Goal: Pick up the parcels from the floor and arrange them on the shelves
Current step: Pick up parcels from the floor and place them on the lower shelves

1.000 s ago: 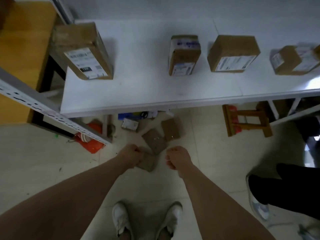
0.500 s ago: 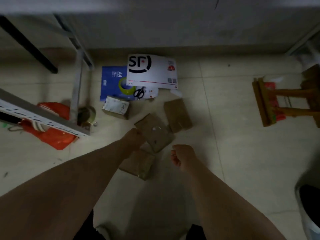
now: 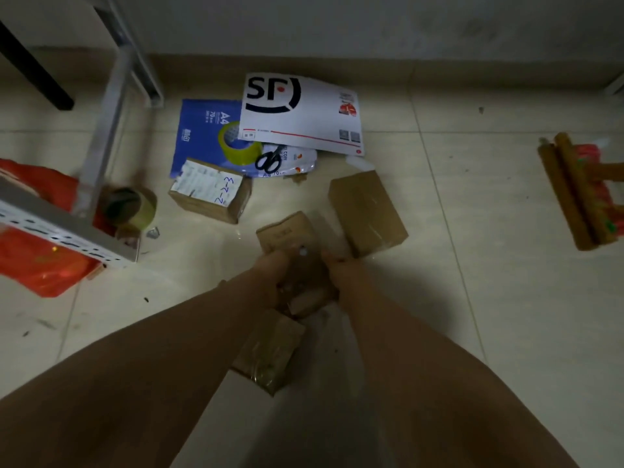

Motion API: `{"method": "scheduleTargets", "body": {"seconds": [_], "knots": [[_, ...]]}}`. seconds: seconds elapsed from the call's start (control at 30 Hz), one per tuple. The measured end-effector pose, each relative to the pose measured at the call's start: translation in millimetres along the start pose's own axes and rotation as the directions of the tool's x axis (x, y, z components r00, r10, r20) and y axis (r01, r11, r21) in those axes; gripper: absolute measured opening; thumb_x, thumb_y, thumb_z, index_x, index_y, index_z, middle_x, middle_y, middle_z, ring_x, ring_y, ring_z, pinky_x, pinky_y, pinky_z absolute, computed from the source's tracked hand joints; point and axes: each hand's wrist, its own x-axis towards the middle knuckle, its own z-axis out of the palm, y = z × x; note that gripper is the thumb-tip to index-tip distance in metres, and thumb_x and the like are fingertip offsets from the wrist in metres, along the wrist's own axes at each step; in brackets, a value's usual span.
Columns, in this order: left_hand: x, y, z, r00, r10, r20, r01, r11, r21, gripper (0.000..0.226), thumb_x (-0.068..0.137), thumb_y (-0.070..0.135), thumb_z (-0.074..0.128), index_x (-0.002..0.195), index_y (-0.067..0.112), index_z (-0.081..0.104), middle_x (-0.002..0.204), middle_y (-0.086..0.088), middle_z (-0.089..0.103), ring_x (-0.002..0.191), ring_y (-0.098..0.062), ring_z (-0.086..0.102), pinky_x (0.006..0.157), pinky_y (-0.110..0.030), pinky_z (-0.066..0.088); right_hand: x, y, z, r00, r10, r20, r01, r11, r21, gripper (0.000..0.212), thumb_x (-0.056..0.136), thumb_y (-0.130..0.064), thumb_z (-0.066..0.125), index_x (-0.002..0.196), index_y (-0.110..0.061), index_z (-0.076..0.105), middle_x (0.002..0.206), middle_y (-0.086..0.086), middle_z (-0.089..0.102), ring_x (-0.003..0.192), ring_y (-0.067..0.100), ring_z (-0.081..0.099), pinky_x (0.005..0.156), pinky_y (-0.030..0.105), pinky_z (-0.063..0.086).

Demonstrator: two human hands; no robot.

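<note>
Now, my step: picking up. I am bent over the floor (image 3: 506, 298) to get one parcel, and nothing goes on a shelf yet.
Middle parcel (image 3: 285, 233): a small brown box lying between my two hands, in the middle of the pile.
Left hand (image 3: 271, 275): on the left side of that box, fingers curled onto it, so it holds on.
Right hand (image 3: 339, 270): on the right side of that box, gripping it and pressing in toward the other hand. The fingertips are hidden, so I cannot see how far under they go.
Lifted or not: I cannot tell. The box looks to be on the tiles or just off them.
Labelled parcel (image 3: 209, 194): a box with a white label and blue writing, up and to the left, apart from my hands.
Taped parcel (image 3: 368, 211): just beside the middle one on the right. I cannot tell if they touch.
Near parcel (image 3: 270, 352): the one closest to me, partly under my left arm.
By the wall: an SF envelope (image 3: 304, 109), a blue A4 paper pack (image 3: 199, 130), a yellow tape roll (image 3: 236, 145) and scissors (image 3: 270, 160).
Shelf post (image 3: 101, 136): a grey metal leg on the left. The shelf boards are out of view.
Next move: I think I must squeeze from both sides and lift straight up — not bumping the taped parcel — then stand and find a spot on a shelf.
</note>
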Motion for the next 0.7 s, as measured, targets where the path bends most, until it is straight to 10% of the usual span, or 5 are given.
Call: {"method": "scheduleTargets", "body": {"seconds": [0.23,0.33,0.4,0.57,0.7], "knots": [[-22,18,-1,0.973,0.178,0.149,-0.208,0.954,0.216,0.04,0.088,0.022,0.072,0.121,0.032,0.053,0.117,-0.006,0.06,0.099,-0.03,0.061,0.075,-0.033,0.052,-26,-26,-15,0.996,0.018,0.084,-0.03,0.989,0.148,0.044,0.084,-0.027,0.076,0.117,-0.018,0.049,0.114,0.015,0.062,0.092,0.031,0.065,0.064,0.037,0.06],[-25,19,5,0.815,0.388,0.43,-0.542,0.248,0.803,0.1,0.083,0.029,0.077,0.156,0.029,0.009,0.162,-0.012,0.005,0.148,-0.038,0.01,0.119,-0.048,0.02,-42,-57,-31,0.998,-0.03,0.047,0.025,0.994,0.105,0.036,0.087,-0.017,0.069,0.118,-0.013,0.051,0.098,0.014,0.065,0.081,0.029,0.065,0.06,0.036,0.056],[-34,16,7,0.749,0.36,0.556,-0.625,0.108,0.773,0.122,0.068,0.031,0.087,0.156,0.033,0.003,0.162,-0.007,-0.001,0.147,-0.037,0.009,0.119,-0.051,0.02,-62,-78,-45,0.997,-0.042,0.059,0.039,0.998,0.048,0.026,0.09,-0.016,0.061,0.111,-0.021,0.047,0.092,0.009,0.063,0.077,0.025,0.062,0.053,0.03,0.05],[-62,24,6,0.695,0.627,0.352,-0.713,0.535,0.453,0.058,0.079,0.007,0.072,0.133,0.019,0.052,0.112,-0.006,0.064,0.1,-0.024,0.065,0.078,-0.026,0.052,-121,-109,-87,0.947,-0.056,0.318,-0.028,0.966,0.256,0.022,0.087,-0.032,0.063,0.105,-0.02,0.067,0.096,0.007,0.072,0.079,0.021,0.068,0.065,0.03,0.054],[-75,39,-31,0.845,0.35,0.404,-0.371,0.928,-0.027,0.017,0.085,0.017,0.065,0.099,0.023,0.072,0.102,-0.011,0.075,0.086,-0.029,0.073,0.073,-0.049,0.06,-135,-106,-113,0.984,-0.174,-0.041,0.175,0.894,0.413,0.023,0.093,-0.036,0.061,0.088,-0.014,0.066,0.082,0.008,0.073,0.057,0.016,0.063,0.055,0.026,0.047]]}}
